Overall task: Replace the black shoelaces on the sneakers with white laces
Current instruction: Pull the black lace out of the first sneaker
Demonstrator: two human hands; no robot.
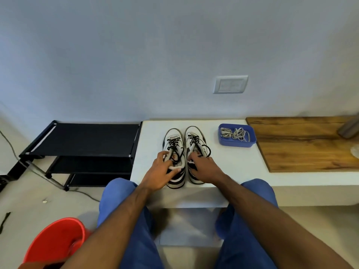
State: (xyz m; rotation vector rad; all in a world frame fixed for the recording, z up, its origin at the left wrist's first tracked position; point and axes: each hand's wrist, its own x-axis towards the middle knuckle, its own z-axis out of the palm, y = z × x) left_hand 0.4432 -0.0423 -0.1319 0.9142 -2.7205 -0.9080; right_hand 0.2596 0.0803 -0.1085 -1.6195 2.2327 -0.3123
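Two white sneakers with black laces stand side by side on a white ledge (233,171), toes toward the wall. My left hand (158,172) grips the heel collar of the left sneaker (173,138), fingers curled into its opening. The collar of the right sneaker (195,136) is held the same way by my right hand (206,167). Both shoes' black laces (173,143) are threaded and tied. The white laces (236,133) lie coiled in a blue tray (236,142) to the right of the shoes.
A black shoe rack (83,140) stands left of the ledge. A wooden board (303,144) covers the ledge at right, with a grey object at its far edge. A red bucket (56,241) sits on the floor at lower left. My knees flank the ledge.
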